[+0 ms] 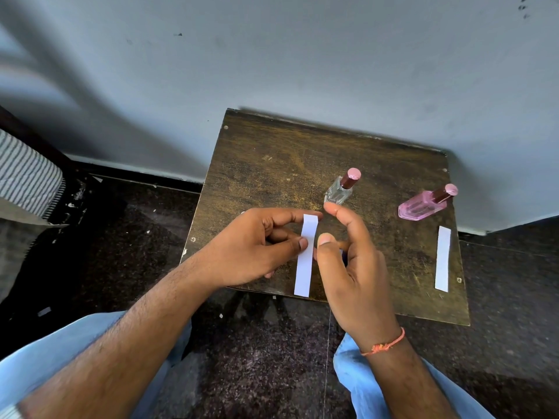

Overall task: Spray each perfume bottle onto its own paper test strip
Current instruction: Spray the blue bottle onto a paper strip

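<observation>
While two capped perfume bottles wait on a worn wooden table (272, 152) set against a pale wall, a seated person works a white paper strip (305, 258) between both hands at the table's near edge. The left hand (257, 243) pinches the strip between thumb and forefinger near its upper end, the remaining fingers curled under. The right hand (348, 261), a thin orange thread (384, 344) at the wrist, sits just beside the strip on its right, fingers loosely bent and thumb tip close to the paper's edge; whether it touches cannot be told. The clear bottle (340, 189) stands just beyond the right fingertips. The pink bottle (423, 204) stands farther right, with a second strip (442, 258) lying flat on the table near it, well apart from both hands.
</observation>
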Demonstrator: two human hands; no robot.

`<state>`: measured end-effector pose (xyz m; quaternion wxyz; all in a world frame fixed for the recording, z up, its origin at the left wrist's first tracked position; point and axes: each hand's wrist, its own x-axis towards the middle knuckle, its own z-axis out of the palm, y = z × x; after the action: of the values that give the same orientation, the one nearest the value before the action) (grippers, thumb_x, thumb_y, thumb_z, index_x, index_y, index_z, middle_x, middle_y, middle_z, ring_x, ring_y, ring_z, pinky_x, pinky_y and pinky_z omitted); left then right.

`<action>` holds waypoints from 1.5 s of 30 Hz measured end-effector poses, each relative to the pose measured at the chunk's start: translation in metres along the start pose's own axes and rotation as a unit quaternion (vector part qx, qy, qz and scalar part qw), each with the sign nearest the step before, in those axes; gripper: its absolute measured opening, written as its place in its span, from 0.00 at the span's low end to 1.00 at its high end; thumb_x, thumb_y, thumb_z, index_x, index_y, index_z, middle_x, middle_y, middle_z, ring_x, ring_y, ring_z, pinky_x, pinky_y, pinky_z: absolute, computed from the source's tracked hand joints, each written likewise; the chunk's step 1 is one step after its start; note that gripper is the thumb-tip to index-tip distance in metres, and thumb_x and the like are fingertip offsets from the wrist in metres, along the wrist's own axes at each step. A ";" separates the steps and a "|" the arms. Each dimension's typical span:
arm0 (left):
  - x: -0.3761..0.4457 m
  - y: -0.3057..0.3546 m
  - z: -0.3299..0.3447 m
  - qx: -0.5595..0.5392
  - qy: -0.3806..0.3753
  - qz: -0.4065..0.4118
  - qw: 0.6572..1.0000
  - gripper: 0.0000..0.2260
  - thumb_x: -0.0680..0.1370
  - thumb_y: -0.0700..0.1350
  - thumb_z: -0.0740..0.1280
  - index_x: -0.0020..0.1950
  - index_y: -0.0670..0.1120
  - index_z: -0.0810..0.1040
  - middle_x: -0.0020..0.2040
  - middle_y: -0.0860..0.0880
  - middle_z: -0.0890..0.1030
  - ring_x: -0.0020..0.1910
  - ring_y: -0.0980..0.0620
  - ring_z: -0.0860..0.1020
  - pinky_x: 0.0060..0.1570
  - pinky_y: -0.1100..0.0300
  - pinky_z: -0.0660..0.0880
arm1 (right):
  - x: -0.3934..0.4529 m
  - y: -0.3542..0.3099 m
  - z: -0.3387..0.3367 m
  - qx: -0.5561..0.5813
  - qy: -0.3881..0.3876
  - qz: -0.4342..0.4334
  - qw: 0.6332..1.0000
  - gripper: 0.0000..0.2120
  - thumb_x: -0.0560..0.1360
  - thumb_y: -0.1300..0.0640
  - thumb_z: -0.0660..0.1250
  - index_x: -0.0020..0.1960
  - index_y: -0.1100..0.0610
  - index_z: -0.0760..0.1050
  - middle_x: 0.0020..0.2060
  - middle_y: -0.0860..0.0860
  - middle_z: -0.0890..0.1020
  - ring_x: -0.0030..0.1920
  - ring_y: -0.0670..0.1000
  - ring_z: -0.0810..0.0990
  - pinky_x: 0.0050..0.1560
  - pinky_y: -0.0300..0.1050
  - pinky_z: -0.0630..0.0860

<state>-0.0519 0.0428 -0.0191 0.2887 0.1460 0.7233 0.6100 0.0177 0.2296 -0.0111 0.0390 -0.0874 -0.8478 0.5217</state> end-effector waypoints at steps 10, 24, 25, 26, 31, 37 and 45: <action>0.000 -0.002 -0.002 0.001 0.000 0.014 1.000 0.18 0.87 0.41 0.70 0.75 0.56 0.80 0.48 0.44 0.91 0.28 0.57 0.73 0.28 0.64 0.75 | 0.000 0.005 0.002 -0.013 -0.018 0.009 1.000 0.30 0.78 0.38 0.62 0.80 0.42 0.73 0.26 0.38 0.73 0.26 0.42 0.70 0.29 0.31 0.63; 0.001 -0.008 -0.008 -0.001 -0.002 0.009 1.000 0.19 0.87 0.41 0.69 0.77 0.55 0.78 0.53 0.53 0.92 0.27 0.57 0.75 0.27 0.64 0.72 | 0.016 0.019 -0.028 0.016 -0.035 0.020 0.999 0.18 0.79 0.34 0.65 0.62 0.43 0.78 0.39 0.43 0.80 0.40 0.48 0.78 0.45 0.57 0.78; 0.001 -0.009 -0.009 0.001 0.000 0.007 1.000 0.18 0.87 0.42 0.69 0.76 0.56 0.78 0.54 0.53 0.92 0.26 0.55 0.73 0.27 0.64 0.70 | 0.018 0.023 -0.033 0.014 -0.038 0.024 0.999 0.17 0.78 0.35 0.66 0.61 0.43 0.77 0.42 0.42 0.81 0.41 0.46 0.79 0.46 0.52 0.77; 0.001 -0.010 -0.011 0.002 0.001 0.006 1.000 0.18 0.87 0.43 0.69 0.76 0.58 0.78 0.54 0.53 0.92 0.26 0.51 0.71 0.27 0.63 0.68 | 0.020 0.026 -0.038 0.008 -0.042 0.028 0.999 0.16 0.77 0.36 0.67 0.59 0.43 0.76 0.43 0.41 0.82 0.41 0.44 0.78 0.47 0.48 0.76; 0.001 -0.014 -0.014 -0.006 0.000 0.008 1.000 0.18 0.87 0.44 0.70 0.76 0.59 0.79 0.54 0.53 0.92 0.28 0.45 0.64 0.28 0.61 0.64 | 0.024 0.038 -0.058 -0.047 -0.069 0.021 0.996 0.11 0.81 0.37 0.67 0.57 0.42 0.75 0.46 0.49 0.86 0.46 0.55 0.85 0.48 0.65 0.83; 0.003 -0.018 -0.013 0.007 -0.006 0.020 1.000 0.18 0.87 0.47 0.70 0.75 0.63 0.78 0.55 0.55 0.91 0.27 0.42 0.64 0.29 0.57 0.65 | 0.030 0.046 -0.069 -0.095 -0.051 -0.059 0.992 0.09 0.81 0.55 0.75 0.60 0.54 0.85 0.58 0.44 0.83 0.59 0.49 0.84 0.55 0.45 0.85; 0.003 -0.019 -0.013 0.006 -0.007 0.015 1.000 0.18 0.87 0.46 0.70 0.75 0.62 0.78 0.55 0.55 0.91 0.28 0.45 0.67 0.30 0.54 0.67 | 0.029 0.045 -0.077 -0.064 -0.061 -0.029 0.996 0.14 0.78 0.61 0.79 0.59 0.45 0.87 0.58 0.32 0.87 0.59 0.38 0.86 0.59 0.28 0.78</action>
<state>-0.0596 0.0297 -0.0370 0.2839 0.1631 0.7228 0.6086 0.0059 0.3223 -0.0168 -0.0034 -0.0330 -0.8823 0.4696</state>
